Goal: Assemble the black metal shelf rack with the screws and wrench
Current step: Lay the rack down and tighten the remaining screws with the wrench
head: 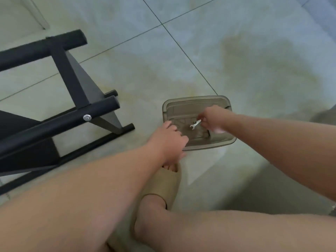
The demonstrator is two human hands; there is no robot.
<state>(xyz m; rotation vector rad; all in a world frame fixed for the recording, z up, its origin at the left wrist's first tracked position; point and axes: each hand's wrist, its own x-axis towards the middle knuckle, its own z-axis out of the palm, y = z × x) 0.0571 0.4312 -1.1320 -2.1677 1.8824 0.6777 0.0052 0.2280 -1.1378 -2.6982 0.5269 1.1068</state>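
With the shelf rack (72, 79) seemingly part-bolted, our right hand (211, 119) pinches the wrench (195, 124), our left hand (171, 138) curled on the tray (200, 99) rim.

floor (236, 60): open tile beyond the tray's far edge and off its right edge.
rack (72, 75): black bars and side panel fill the floor's left side; the lowest bar ends near the tray's left edge, leaving a narrow strip of tile between.
tray (200, 98): low rim all round; left hand (169, 140) on the left rim, right hand (212, 119) over the middle, pinching the wrench (195, 124).
slipper (163, 182): foot just beside the tray's near-left corner, closing that side.
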